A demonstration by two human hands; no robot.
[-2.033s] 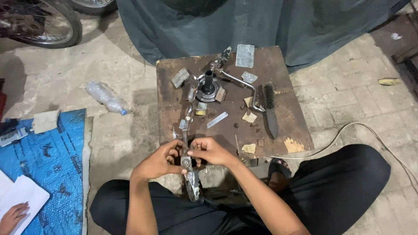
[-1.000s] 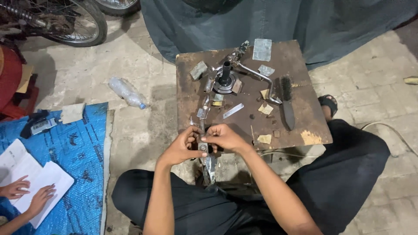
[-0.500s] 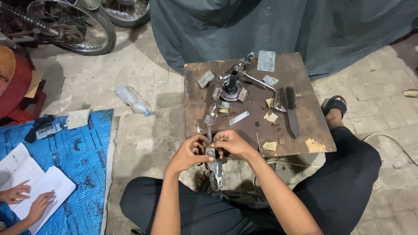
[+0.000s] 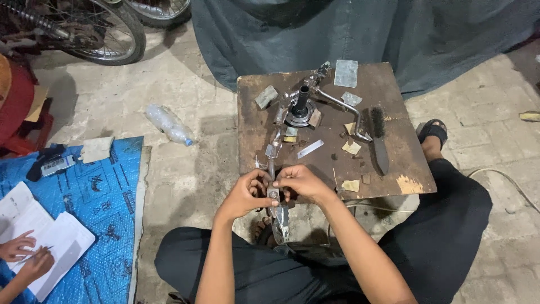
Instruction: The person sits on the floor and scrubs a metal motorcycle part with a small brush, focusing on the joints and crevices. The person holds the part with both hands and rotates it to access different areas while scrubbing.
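- Pinches a small metal part [image 4: 274, 194] from both sides: left hand [image 4: 244, 194] and right hand [image 4: 301, 183] closed on it, fingertips meeting over it, just off the near edge of the board [image 4: 405, 169].
- Holds the part above the lap, with a bent metal strip [image 4: 280, 218] hanging below it towards the knees.
- Keeps the same two-handed pinch as two seconds ago; nothing lifted from the board or set on it since, so the work appears to stay on this one part.
- Looks from further left than before, bringing more of the mat [image 4: 101, 225] and a second person's hands into view.
- Leaves on the board, well apart from the hands: one round hub [image 4: 300, 110] with a black shaft upright in it, one curved rod [image 4: 343, 110] beside it, one brush [image 4: 378, 138] lying flat, one flat grey plate [image 4: 345, 73] at the far edge, one grey block [image 4: 266, 97], plus tan scraps too small to count surely.
- Shows one clear bottle [image 4: 167, 124] on its side on the floor, between board and mat.
- Shows one open book [image 4: 50, 242] on the mat, under two hands of another person [image 4: 25, 256], one with a pen.
- Takes in two wheels at the top left, the nearer wheel [image 4: 95, 34] spoked, one grey tarp [image 4: 360, 28] behind the board, and one sandal [image 4: 432, 130] at its right.
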